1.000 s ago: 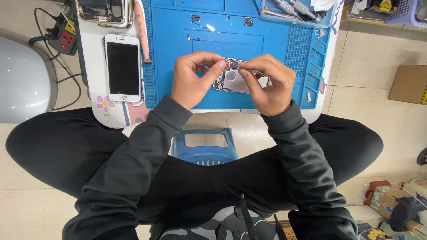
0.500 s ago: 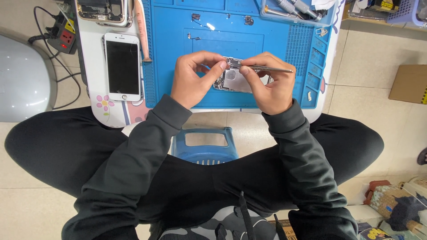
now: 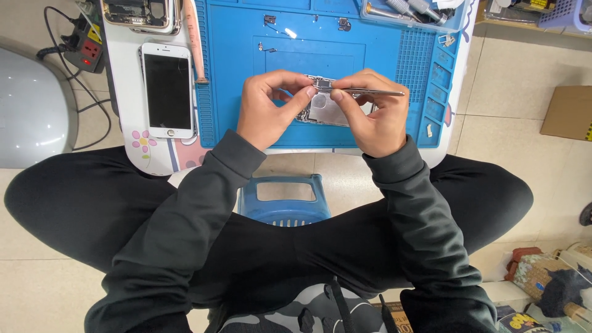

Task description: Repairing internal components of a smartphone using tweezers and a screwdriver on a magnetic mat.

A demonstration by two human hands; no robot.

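Silvery phone part (image 3: 322, 106) is hovering over the blue mat (image 3: 234, 80) near the surface's front edge; I'm pinching it in my left hand (image 3: 271, 106) while my right hand (image 3: 370, 114) is gripping tweezers (image 3: 370, 92). Squeezing crookedly could flick a tiny piece away.

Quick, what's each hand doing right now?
Left hand: closed, pinching the small metal phone part.
Right hand: closed, holding tweezers at that part.

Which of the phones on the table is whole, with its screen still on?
The white phone lying left of the blue mat. The one above it lies open with its insides showing.
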